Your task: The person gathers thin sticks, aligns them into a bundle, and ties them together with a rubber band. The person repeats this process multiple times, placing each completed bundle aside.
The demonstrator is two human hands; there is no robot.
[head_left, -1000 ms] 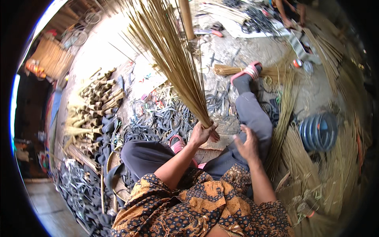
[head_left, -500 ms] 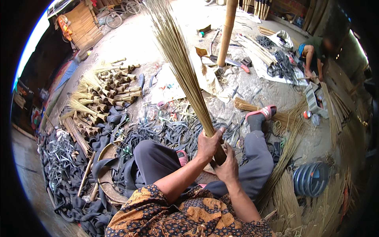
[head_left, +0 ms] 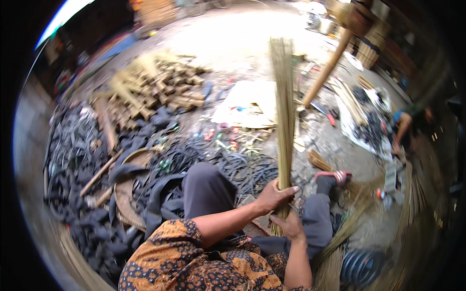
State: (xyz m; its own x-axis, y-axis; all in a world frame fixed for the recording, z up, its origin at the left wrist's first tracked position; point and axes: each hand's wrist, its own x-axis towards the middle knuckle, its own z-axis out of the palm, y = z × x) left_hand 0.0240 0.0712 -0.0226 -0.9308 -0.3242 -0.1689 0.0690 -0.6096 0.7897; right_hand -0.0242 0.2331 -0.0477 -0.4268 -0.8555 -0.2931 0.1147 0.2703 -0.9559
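Seated on the ground, the left hand (head_left: 274, 196) is wrapping tightly around an upright bundle of broom sticks (head_left: 284, 126); the right hand (head_left: 290, 225) is cupping its base. Keeping the ends level should help.

Short-sleeved batik shirt (head_left: 194, 262) at lower centre of the frame, orange-brown with dark floral pattern. Grey trousers (head_left: 208, 191) over both legs. Pink-red sandal (head_left: 335, 177) on one foot, right of centre. Forearms bare, left hand (head_left: 274, 196) and right hand (head_left: 291, 227) ungloved.
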